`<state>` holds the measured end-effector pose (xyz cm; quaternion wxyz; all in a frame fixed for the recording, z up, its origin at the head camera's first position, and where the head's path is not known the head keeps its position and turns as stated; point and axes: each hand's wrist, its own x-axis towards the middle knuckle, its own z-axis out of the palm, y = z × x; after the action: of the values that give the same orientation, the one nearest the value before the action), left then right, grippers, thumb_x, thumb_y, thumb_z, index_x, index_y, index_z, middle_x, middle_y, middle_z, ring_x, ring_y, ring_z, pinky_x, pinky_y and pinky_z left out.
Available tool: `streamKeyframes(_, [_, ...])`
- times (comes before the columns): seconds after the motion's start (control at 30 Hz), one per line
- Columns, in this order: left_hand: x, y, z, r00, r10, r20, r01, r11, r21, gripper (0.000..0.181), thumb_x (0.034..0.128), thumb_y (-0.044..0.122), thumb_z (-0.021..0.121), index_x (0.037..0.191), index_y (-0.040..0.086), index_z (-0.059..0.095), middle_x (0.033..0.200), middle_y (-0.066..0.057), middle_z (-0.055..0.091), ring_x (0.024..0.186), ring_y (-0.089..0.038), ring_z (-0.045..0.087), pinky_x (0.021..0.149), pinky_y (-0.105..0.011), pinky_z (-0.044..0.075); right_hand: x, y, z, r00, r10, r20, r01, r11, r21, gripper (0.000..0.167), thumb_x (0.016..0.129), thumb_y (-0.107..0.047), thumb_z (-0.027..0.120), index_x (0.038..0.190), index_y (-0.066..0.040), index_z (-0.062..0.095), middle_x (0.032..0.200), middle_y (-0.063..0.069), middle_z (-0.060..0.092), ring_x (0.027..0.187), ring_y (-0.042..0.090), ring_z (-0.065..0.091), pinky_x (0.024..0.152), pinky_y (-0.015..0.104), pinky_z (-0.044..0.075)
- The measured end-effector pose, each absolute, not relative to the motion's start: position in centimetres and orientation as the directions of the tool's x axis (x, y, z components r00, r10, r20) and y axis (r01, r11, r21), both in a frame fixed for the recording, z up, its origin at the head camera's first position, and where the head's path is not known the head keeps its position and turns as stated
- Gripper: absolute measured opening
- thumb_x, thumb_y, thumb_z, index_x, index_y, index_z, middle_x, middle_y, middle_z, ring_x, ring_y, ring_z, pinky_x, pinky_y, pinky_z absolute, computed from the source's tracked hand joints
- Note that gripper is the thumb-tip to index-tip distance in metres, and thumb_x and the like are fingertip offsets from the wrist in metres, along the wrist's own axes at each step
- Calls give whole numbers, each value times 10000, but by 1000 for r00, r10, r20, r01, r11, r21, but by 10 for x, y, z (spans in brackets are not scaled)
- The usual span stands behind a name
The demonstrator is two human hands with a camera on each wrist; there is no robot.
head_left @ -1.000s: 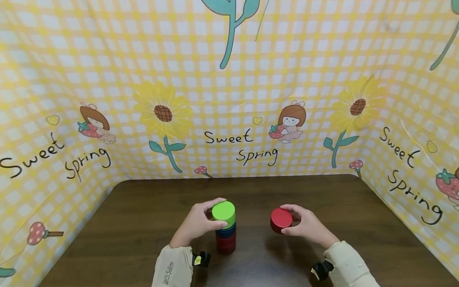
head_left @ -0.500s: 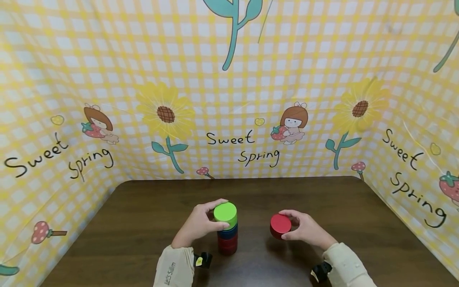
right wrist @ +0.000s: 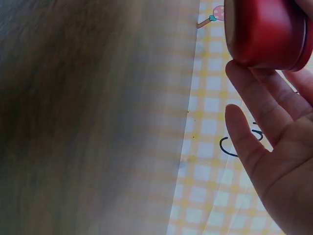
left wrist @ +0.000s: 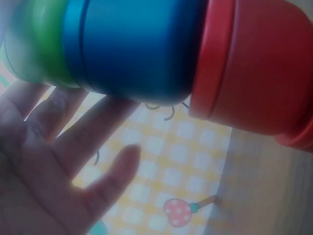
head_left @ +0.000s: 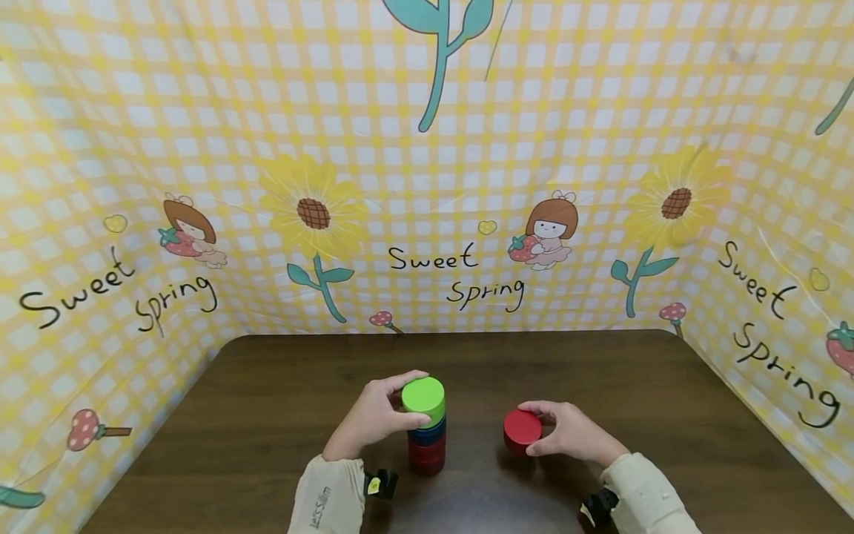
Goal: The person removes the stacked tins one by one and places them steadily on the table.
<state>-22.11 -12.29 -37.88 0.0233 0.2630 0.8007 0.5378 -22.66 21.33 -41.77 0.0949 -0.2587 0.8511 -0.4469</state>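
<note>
A small stack of round tins stands in the head view: a bright green tin (head_left: 423, 397) on top, a blue tin (head_left: 434, 433) beneath it, and red (head_left: 427, 458) at the bottom. My left hand (head_left: 373, 415) grips the green tin from the left side with thumb and fingers. In the left wrist view other fingers lie along the blue tin (left wrist: 142, 44). To the right of the stack, my right hand (head_left: 577, 434) holds a separate red tin (head_left: 523, 428) upright between thumb and fingers. Whether its base touches the table cannot be told.
Both hands are over a dark brown wooden table (head_left: 300, 363). A yellow checked cloth (head_left: 427, 185) with printed flowers and lettering rises behind it and along both sides. Black wrist cameras sit at both cuffs, the left one (head_left: 382, 483) close to the stack's base.
My right hand has moved down toward the table with the red tin in its grip. The left hand keeps hold of the green tin; the whole view has shifted slightly.
</note>
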Motion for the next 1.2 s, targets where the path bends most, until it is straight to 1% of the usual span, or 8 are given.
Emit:
streamKeyframes(0.03, [-221,-123,-379,-860,447,247,397,281,873,571,808,125,773,1307,-35,545,1060,-149,662,848,-172,633,725,-280,521,-226,212,-417,-856,-515,46,-330,476,-815,640,741,-177,818,1265,75,549,1058,56,644,956,197,589,747,292,462])
streamKeyframes(0.13, [-221,-122,-379,-861,447,244,396,287,872,569,809,123,771,1307,-34,545,1054,-149,662,832,-161,628,721,-281,519,-226,210,-416,-861,-508,18,-307,491,-815,638,740,-145,817,1275,69,545,1076,82,638,975,239,584,750,280,460])
streamKeyframes(0.5, [-220,-122,-379,-871,438,222,372,293,881,568,805,120,773,1312,-7,553,1050,-122,665,817,-189,604,711,-293,510,-227,209,-418,-845,-535,-6,-303,488,-818,644,732,-78,813,1284,88,526,1141,133,623,1037,299,569,771,262,464])
streamKeyframes(0.67, [-220,-122,-378,-866,442,233,386,296,874,569,802,127,777,1307,-15,554,1051,-125,666,817,-165,605,712,-287,509,-227,207,-417,-830,-557,-26,-297,481,-825,641,731,-45,805,1283,102,514,1144,139,620,1018,285,563,768,270,457])
streamKeyframes(0.87, [-221,-122,-378,-858,446,255,411,296,862,565,801,124,780,1299,-22,556,1045,-134,669,821,-134,620,721,-279,516,-227,204,-418,-818,-571,-68,-275,492,-826,642,726,-7,799,1290,95,509,1156,136,616,975,247,548,761,300,455])
streamKeyframes(1.07, [-220,-122,-377,-858,454,241,401,296,867,576,804,112,777,1310,-32,542,1068,-145,664,849,-153,622,730,-270,515,-227,203,-418,-806,-585,-86,-264,486,-833,637,729,8,792,1292,91,507,1161,134,612,1001,259,545,774,316,454])
streamKeyframes(1.2, [-219,-123,-376,-858,454,239,397,292,870,581,803,106,777,1313,-37,538,1069,-147,664,854,-170,622,730,-270,514,-228,203,-419,-790,-605,-99,-251,466,-848,647,740,11,784,1309,99,488,1195,156,600,1029,269,540,778,312,453])
